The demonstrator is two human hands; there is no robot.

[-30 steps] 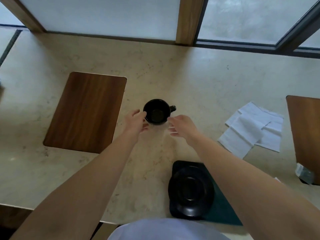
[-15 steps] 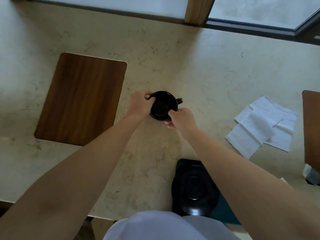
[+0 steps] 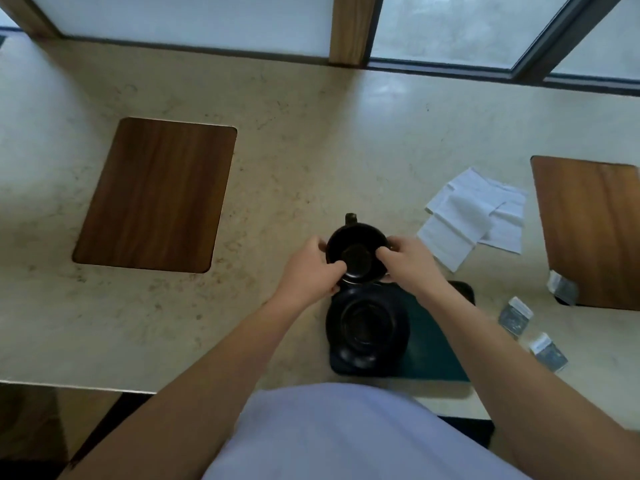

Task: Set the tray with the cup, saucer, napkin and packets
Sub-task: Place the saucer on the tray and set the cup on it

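A black cup with its handle pointing away from me is gripped from both sides, my left hand on its left rim and my right hand on its right rim. It hangs just beyond the far edge of a dark green tray near the counter's front edge. A black saucer lies on the left part of that tray, right below the cup. White napkins lie spread on the counter to the right. Three small grey packets sit further right.
A wooden mat lies on the beige counter at the left, another wooden mat at the right edge with one packet resting on its near corner. Window frames run along the counter's far side.
Both hands closed on the cup, then carried it toward me and to the right, up to the tray's far edge. The handle now points away from me.
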